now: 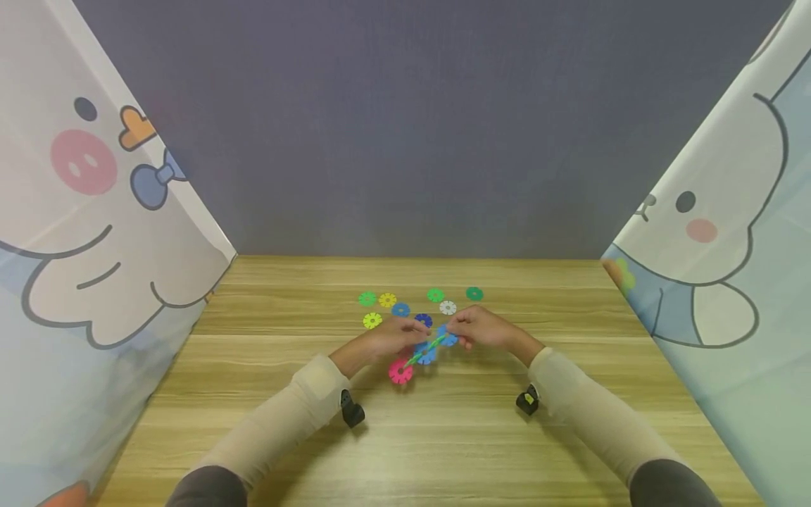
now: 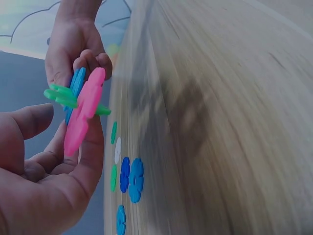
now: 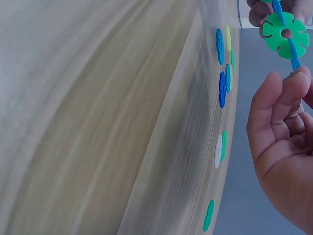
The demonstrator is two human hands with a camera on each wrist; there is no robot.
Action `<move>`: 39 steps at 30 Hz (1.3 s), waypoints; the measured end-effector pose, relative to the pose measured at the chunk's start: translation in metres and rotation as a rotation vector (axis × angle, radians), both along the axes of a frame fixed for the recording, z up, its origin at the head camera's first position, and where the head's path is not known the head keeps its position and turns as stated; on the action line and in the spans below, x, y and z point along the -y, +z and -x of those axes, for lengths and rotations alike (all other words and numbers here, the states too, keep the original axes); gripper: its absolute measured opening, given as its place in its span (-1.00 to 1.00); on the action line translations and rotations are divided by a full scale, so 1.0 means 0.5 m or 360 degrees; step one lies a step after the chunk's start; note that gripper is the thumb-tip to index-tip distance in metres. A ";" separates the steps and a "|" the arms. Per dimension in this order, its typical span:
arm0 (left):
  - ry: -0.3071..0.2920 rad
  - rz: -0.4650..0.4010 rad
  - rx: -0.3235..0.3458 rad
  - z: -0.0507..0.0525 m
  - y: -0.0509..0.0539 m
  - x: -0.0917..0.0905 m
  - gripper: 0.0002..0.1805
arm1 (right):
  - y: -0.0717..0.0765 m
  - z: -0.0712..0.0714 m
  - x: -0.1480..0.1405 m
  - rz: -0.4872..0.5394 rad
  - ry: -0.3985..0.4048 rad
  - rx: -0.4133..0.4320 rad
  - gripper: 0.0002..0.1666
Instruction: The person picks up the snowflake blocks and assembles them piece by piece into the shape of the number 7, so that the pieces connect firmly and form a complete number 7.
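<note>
Slotted plastic snowflake discs are joined in a chain: a pink disc point(image 2: 85, 112) at the near end, then green and blue discs alternating. My right hand point(image 1: 483, 326) pinches the blue disc point(image 1: 447, 336) at the far end between thumb and fingertips. My left hand point(image 1: 391, 336) has its fingers curled about the chain's middle, by another blue disc point(image 1: 425, 353). In the left wrist view its thumb point(image 2: 34, 120) stands apart from the pink disc. A green disc point(image 3: 286, 34) shows face-on in the right wrist view. The chain is held above the table.
Loose discs lie on the wooden table point(image 1: 443, 451) beyond my hands: yellow point(image 1: 388, 300), blue point(image 1: 400, 310), dark blue point(image 1: 423, 321), white point(image 1: 447, 308) and several green ones point(image 1: 474, 293). A grey panel point(image 1: 418, 141) stands behind the table, with cartoon-printed cloths at both sides.
</note>
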State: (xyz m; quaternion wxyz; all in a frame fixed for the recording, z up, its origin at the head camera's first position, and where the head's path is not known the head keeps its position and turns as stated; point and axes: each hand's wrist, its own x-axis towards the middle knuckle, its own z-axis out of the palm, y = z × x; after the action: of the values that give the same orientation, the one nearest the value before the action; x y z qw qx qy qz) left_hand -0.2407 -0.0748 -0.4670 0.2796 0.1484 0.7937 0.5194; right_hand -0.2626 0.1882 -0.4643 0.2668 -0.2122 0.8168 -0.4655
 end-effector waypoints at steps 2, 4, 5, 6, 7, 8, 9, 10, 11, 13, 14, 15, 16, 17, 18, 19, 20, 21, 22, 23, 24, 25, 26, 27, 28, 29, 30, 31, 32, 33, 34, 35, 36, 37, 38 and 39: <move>0.0000 0.0010 0.0014 -0.002 0.004 -0.003 -0.61 | 0.001 0.000 0.004 -0.0001 -0.0001 0.0001 -0.63; 0.0008 0.0008 0.0032 -0.005 0.008 -0.006 -0.61 | 0.001 0.000 0.008 -0.0004 -0.0004 -0.0007 -0.62; 0.0012 0.0009 0.0039 -0.006 0.009 -0.007 -0.60 | 0.002 0.000 0.010 -0.0004 -0.0010 -0.0008 -0.62; 0.0017 0.0005 0.0044 -0.007 0.009 -0.008 -0.60 | 0.002 0.000 0.012 -0.0005 -0.0014 -0.0013 -0.63; 0.0020 -0.0003 0.0049 -0.008 0.008 -0.010 -0.59 | 0.002 0.000 0.014 -0.0004 -0.0020 -0.0015 -0.65; 0.0025 -0.0007 0.0051 -0.010 0.008 -0.011 -0.58 | 0.002 0.000 0.016 -0.0003 -0.0028 -0.0012 -0.66; 0.0028 -0.0014 0.0058 -0.011 0.007 -0.012 -0.58 | 0.002 -0.001 0.018 0.0000 -0.0034 -0.0010 -0.67; 0.0030 -0.0020 0.0058 -0.012 0.005 -0.014 -0.58 | 0.003 -0.001 0.020 0.0004 -0.0037 -0.0007 -0.67; 0.0033 -0.0028 0.0059 -0.012 0.003 -0.015 -0.57 | 0.002 -0.001 0.021 0.0004 -0.0037 -0.0007 -0.67; 0.0046 -0.0038 0.0063 -0.014 -0.001 -0.017 -0.56 | 0.002 -0.002 0.025 0.0003 -0.0036 -0.0008 -0.67; 0.0056 -0.0041 0.0069 -0.015 -0.002 -0.018 -0.56 | 0.002 -0.002 0.027 0.0006 -0.0036 -0.0012 -0.67; 0.0066 -0.0047 0.0071 -0.015 -0.003 -0.019 -0.55 | 0.001 -0.002 0.029 0.0009 -0.0033 -0.0021 -0.66; 0.0074 -0.0054 0.0074 -0.015 -0.004 -0.019 -0.54 | 0.001 -0.002 0.031 0.0011 -0.0033 -0.0029 -0.66; 0.0085 -0.0063 0.0085 -0.015 -0.003 -0.020 -0.54 | 0.000 -0.002 0.034 0.0012 -0.0036 -0.0035 -0.65; 0.0094 -0.0071 0.0097 -0.016 -0.003 -0.021 -0.54 | 0.000 -0.002 0.036 0.0016 -0.0041 -0.0041 -0.65; 0.0102 -0.0085 0.0111 -0.016 -0.001 -0.021 -0.55 | -0.001 -0.001 0.038 0.0021 -0.0047 -0.0046 -0.64; 0.0107 -0.0103 0.0128 -0.017 0.000 -0.021 -0.55 | -0.002 -0.001 0.039 0.0027 -0.0051 -0.0049 -0.63; 0.0112 -0.0113 0.0139 -0.018 0.002 -0.021 -0.56 | -0.003 -0.001 0.041 0.0025 -0.0056 -0.0054 -0.62; 0.0118 -0.0128 0.0153 -0.020 0.003 -0.021 -0.57 | -0.003 0.000 0.043 0.0026 -0.0065 -0.0053 -0.62; 0.0125 -0.0144 0.0161 -0.021 0.005 -0.020 -0.59 | -0.003 0.000 0.045 0.0024 -0.0074 -0.0058 -0.63; 0.0128 -0.0157 0.0167 -0.021 0.005 -0.020 -0.58 | -0.004 0.001 0.046 0.0015 -0.0084 -0.0067 -0.64; 0.0134 -0.0166 0.0173 -0.022 0.005 -0.019 -0.57 | -0.004 0.002 0.046 0.0011 -0.0097 -0.0069 -0.66; 0.0141 -0.0172 0.0180 -0.021 0.004 -0.018 -0.56 | -0.003 0.004 0.046 0.0000 -0.0113 -0.0082 -0.68; 0.0146 -0.0178 0.0187 -0.021 0.004 -0.016 -0.55 | -0.003 0.006 0.046 0.0007 -0.0127 -0.0080 -0.69; 0.0152 -0.0186 0.0195 -0.020 0.002 -0.015 -0.53 | -0.002 0.008 0.045 0.0010 -0.0143 -0.0079 -0.70; 0.0155 -0.0190 0.0206 -0.019 0.000 -0.013 -0.51 | 0.000 0.010 0.043 0.0009 -0.0166 -0.0078 -0.71; 0.0159 -0.0194 0.0218 -0.017 -0.002 -0.011 -0.50 | 0.001 0.012 0.040 -0.0001 -0.0186 -0.0082 -0.71; 0.0166 -0.0198 0.0230 -0.017 -0.004 -0.009 -0.50 | 0.003 0.015 0.037 -0.0002 -0.0202 -0.0080 -0.69; 0.0169 -0.0206 0.0240 -0.016 -0.004 -0.008 -0.51 | 0.004 0.018 0.033 -0.0007 -0.0217 -0.0086 -0.68; 0.0171 -0.0213 0.0248 -0.016 -0.005 -0.007 -0.52 | 0.006 0.022 0.030 -0.0007 -0.0229 -0.0087 -0.67; 0.0177 -0.0223 0.0259 -0.016 -0.006 -0.006 -0.54 | 0.008 0.025 0.026 -0.0026 -0.0243 -0.0101 -0.65; 0.0184 -0.0234 0.0271 -0.017 -0.006 -0.006 -0.56 | 0.010 0.029 0.022 -0.0040 -0.0255 -0.0114 -0.64; 0.0188 -0.0241 0.0277 -0.017 -0.006 -0.006 -0.57 | 0.012 0.032 0.017 -0.0051 -0.0261 -0.0128 -0.63; 0.0193 -0.0248 0.0286 -0.018 -0.006 -0.005 -0.59 | 0.014 0.036 0.013 -0.0054 -0.0266 -0.0138 -0.61; 0.0198 -0.0254 0.0294 -0.018 -0.006 -0.005 -0.61 | 0.016 0.039 0.009 -0.0066 -0.0276 -0.0158 -0.60; 0.0199 -0.0258 0.0297 -0.019 -0.007 -0.005 -0.62 | 0.018 0.042 0.004 -0.0074 -0.0280 -0.0175 -0.60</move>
State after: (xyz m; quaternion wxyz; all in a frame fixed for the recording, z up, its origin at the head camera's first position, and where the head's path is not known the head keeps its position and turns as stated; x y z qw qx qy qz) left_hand -0.2315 -0.0722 -0.4707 0.3062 0.0718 0.7274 0.6099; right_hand -0.2834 0.1861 -0.4551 0.1844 -0.1586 0.8563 -0.4556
